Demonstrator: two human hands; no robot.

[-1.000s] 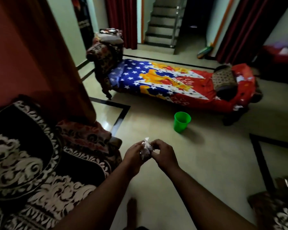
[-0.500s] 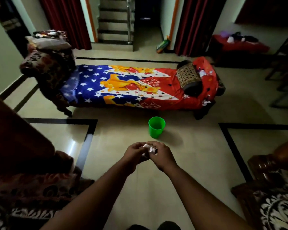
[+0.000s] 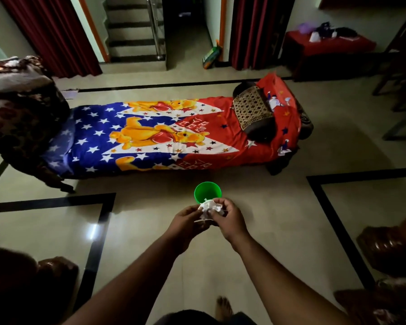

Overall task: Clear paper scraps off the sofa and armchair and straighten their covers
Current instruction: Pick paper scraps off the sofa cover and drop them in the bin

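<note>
Left hand and right hand together gripped crumpled paper scraps above a green bucket, seemingly for dropping in.

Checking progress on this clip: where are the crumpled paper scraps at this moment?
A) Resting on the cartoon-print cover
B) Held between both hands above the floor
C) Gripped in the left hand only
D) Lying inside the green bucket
B: the left hand and right hand together grip the white paper scraps, in front of the green bucket standing on the floor.
</note>
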